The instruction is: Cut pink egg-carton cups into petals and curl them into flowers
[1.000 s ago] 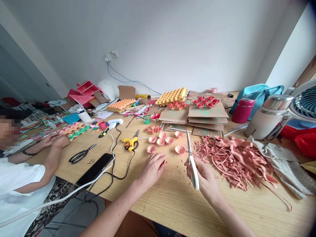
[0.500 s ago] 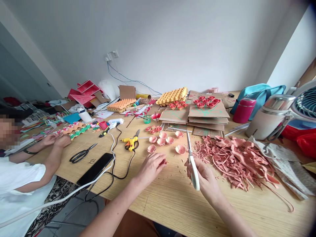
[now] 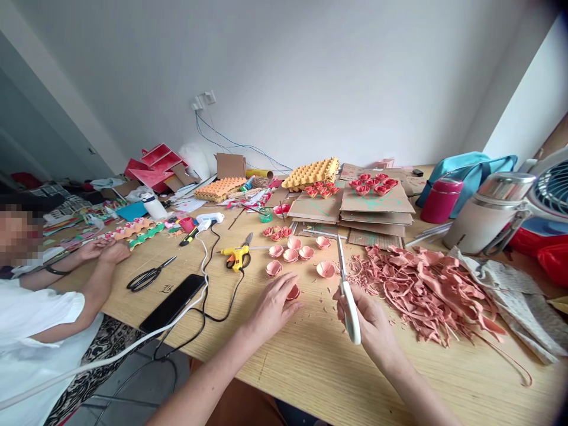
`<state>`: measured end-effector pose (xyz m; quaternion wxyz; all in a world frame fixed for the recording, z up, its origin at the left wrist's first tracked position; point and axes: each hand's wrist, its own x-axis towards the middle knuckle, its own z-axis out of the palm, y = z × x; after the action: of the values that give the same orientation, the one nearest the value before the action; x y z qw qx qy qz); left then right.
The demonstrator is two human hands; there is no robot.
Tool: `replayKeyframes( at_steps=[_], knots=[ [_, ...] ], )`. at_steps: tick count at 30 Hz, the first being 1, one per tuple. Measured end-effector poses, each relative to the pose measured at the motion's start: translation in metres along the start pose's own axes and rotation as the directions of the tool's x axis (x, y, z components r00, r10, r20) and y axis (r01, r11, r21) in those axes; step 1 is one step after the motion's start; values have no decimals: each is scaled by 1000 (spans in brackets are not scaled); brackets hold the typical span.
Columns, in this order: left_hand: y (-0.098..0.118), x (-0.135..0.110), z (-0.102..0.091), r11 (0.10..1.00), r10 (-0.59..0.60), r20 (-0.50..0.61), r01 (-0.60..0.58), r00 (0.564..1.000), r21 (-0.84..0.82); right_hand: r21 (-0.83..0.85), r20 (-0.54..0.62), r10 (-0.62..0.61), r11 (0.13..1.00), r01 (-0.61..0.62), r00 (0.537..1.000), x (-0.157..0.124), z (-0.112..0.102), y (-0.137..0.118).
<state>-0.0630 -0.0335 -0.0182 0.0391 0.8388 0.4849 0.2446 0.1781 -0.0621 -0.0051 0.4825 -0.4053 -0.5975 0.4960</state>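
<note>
Your right hand (image 3: pixel 368 315) has its fingers clenched on the scissors (image 3: pixel 345 290). Left of the scissors, your left hand (image 3: pixel 271 305) has fingers parted around a pink cup (image 3: pixel 293 293) on the surface (image 3: pixel 310 373); can't tell if touching. Scrap pile (image 3: pixel 426 287) right of scissors, glue gun (image 3: pixel 236 258) far left.

The right grip (image 3: pixel 368 310) holds scissors (image 3: pixel 351 312) left of pink scraps (image 3: pixel 426 284); the left grip (image 3: pixel 275 302) curves around a pink cup (image 3: pixel 293 292).
</note>
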Motion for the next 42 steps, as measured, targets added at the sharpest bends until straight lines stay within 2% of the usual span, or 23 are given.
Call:
replayKeyframes(
  at_steps=[5, 10, 13, 18, 23, 27, 31, 34, 38, 42],
  knots=[
    [4, -2, 6, 989, -5, 137, -15, 991, 146, -20, -3, -7, 1000, 7, 1000, 1, -1, 1],
    [2, -5, 12, 988, -35, 207, 3, 978, 154, -11, -7, -4, 1000, 3, 1000, 1, 0, 2],
    [2, -5, 11, 993, -43, 156, 26, 987, 113, -1, -6, -5, 1000, 5, 1000, 1, 1, 2],
    [-1, -3, 8, 995, -100, -10, 101, 995, 29, -9, -3, -1, 1000, 1, 1000, 1, 0, 0],
    [-6, -5, 11, 995, -98, -60, 97, 993, -29, 3, 3, 2, 1000, -2, 1000, 1, 0, 0],
    [-8, 9, 7, 997, -72, -65, 71, 995, -12, 27, -11, 10, 1000, -10, 1000, 1, 0, 0],
    [-11, 38, 4, 994, -45, -57, 51, 997, 97, 49, -30, 14, 999, -12, 999, 1, -1, 2],
    [-13, 56, 9, 990, -38, -63, 46, 997, 132, 56, -20, 4, 998, -3, 1000, 1, -1, 4],
    [-13, 61, 18, 984, -72, -45, 78, 996, 157, 91, -27, 23, 996, -21, 999, 1, -1, 0],
    [-3, 59, 17, 980, -61, -38, 67, 997, 186, 141, -46, 39, 989, -32, 998, 1, 0, -8]
  ],
)
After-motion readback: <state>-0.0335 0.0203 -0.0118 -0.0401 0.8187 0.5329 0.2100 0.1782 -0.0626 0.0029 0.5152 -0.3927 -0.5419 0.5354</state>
